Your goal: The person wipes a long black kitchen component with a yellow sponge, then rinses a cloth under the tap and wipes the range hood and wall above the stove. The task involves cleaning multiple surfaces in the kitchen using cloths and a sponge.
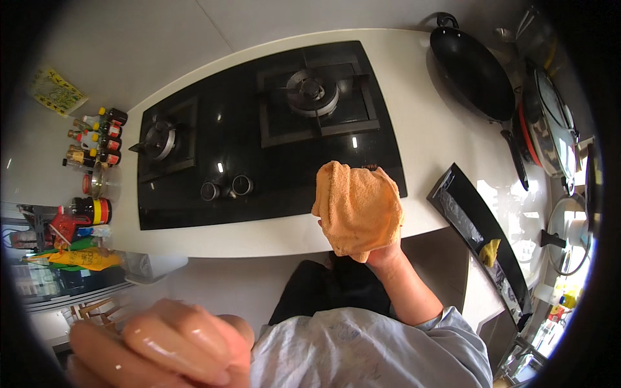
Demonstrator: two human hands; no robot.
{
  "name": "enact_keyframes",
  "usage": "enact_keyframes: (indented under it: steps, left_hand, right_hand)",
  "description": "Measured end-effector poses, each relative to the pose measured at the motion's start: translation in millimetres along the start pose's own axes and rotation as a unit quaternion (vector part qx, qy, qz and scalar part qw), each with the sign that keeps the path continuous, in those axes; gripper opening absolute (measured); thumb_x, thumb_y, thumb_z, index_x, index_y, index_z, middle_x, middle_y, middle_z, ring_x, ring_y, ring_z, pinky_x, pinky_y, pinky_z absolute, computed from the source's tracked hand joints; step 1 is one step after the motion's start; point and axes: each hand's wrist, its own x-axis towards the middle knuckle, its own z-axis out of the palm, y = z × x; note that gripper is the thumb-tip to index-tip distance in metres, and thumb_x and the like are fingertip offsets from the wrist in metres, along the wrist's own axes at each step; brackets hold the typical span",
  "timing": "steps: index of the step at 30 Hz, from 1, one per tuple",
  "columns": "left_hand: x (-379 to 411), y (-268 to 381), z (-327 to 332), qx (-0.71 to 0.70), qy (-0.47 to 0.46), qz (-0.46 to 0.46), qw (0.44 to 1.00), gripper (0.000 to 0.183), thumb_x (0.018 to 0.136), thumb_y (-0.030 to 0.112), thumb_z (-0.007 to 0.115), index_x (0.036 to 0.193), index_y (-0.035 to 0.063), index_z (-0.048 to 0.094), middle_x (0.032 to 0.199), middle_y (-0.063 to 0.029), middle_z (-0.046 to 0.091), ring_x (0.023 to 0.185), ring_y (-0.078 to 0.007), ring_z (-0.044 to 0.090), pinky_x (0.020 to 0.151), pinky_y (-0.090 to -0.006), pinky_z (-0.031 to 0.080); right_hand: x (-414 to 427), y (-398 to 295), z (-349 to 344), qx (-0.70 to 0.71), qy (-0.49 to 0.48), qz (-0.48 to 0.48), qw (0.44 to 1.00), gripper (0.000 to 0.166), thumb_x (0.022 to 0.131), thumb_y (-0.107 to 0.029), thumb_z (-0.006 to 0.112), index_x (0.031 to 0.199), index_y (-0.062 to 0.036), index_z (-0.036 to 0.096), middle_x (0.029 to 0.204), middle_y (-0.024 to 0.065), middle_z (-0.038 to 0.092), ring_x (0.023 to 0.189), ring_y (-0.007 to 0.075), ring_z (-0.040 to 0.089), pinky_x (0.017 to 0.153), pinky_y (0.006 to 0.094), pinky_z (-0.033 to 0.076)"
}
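Observation:
An orange terry cloth (359, 211) lies draped over my right hand (385, 254), hiding most of its fingers; it is held above the front right part of a black glass gas hob (242, 145). Close to the camera at the lower left is my left hand (170, 344), blurred, wet-looking, its fingers curled, with nothing visible in it. Two burners with pan supports, the right one (313, 92) and the left one (160, 140), sit on the hob. Between them near the front edge are two control knobs, one of them here (242, 185).
At the right stand a black wok (470, 72), a lidded steel pan (548, 126) and a long black panel (480, 233) with a yellow cloth (489, 252) on it. Bottles (111, 131) line the counter's left end. A whitish bin (153, 266) is below the counter's left front.

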Motion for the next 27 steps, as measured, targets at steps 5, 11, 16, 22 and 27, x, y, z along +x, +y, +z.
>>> enact_keyframes:
  steps: [5, 11, 16, 22, 27]
  left_hand:
    - [23, -13, -30, -0.094, -0.035, -0.069, 0.993, 0.018, 0.096, 0.010, 0.061, 0.088, 0.0104, 0.044, 0.085, -0.0042, 0.040, 0.063, -0.0172, 0.036, 0.049, -0.0289, 0.030]
    - [25, -8, -57, -0.020, 0.004, -0.063, 0.998, 0.024, 0.095, 0.026, 0.061, 0.082, 0.0104, 0.048, 0.070, -0.0030, 0.040, 0.054, -0.0155, 0.032, 0.047, -0.0292, 0.025]
    - [29, -12, -102, -0.235, -0.015, -0.076, 0.969, 0.002, 0.091, 0.017, 0.064, 0.090, 0.0194, 0.063, 0.076, 0.0000, 0.043, 0.054, -0.0136, 0.035, 0.046, -0.0311, 0.025]
    - [45, -10, -146, -0.228, -0.150, -0.211, 0.939, 0.013, 0.088, 0.016, 0.068, 0.087, 0.0066, 0.059, 0.073, -0.0052, 0.046, 0.056, -0.0152, 0.040, 0.044, -0.0315, 0.031]
    - [5, -78, -127, -0.180, 0.064, -0.225, 0.955, 0.033, 0.098, 0.029, 0.061, 0.089, -0.0021, 0.060, 0.061, 0.0000, 0.040, 0.043, -0.0031, 0.031, 0.038, -0.0218, 0.023]
  right_hand:
    - [27, -4, 21, -0.024, 0.019, 0.007, 1.000, 0.070, 0.097, -0.061, 0.039, 0.134, -0.0030, 0.050, 0.121, 0.0231, 0.059, 0.103, 0.0358, 0.065, 0.085, 0.0440, 0.058]
    - [51, 28, 31, -0.071, 0.018, -0.016, 0.997, 0.075, 0.096, -0.064, 0.035, 0.136, -0.0015, 0.049, 0.120, 0.0280, 0.059, 0.103, 0.0355, 0.065, 0.083, 0.0394, 0.059]
    - [54, 68, 42, -0.069, 0.037, -0.059, 0.995, 0.075, 0.098, -0.063, 0.031, 0.136, 0.0000, 0.048, 0.120, 0.0278, 0.059, 0.103, 0.0338, 0.066, 0.082, 0.0366, 0.059]
    - [54, 89, 64, -0.027, -0.014, -0.078, 0.996, 0.059, 0.101, -0.053, 0.038, 0.131, -0.0052, 0.054, 0.125, 0.0126, 0.062, 0.112, 0.0283, 0.062, 0.097, 0.0428, 0.052]
    - [54, 71, 73, -0.044, -0.069, -0.140, 0.987, 0.055, 0.100, -0.053, 0.043, 0.130, -0.0084, 0.055, 0.127, 0.0090, 0.061, 0.116, 0.0268, 0.060, 0.101, 0.0428, 0.048]
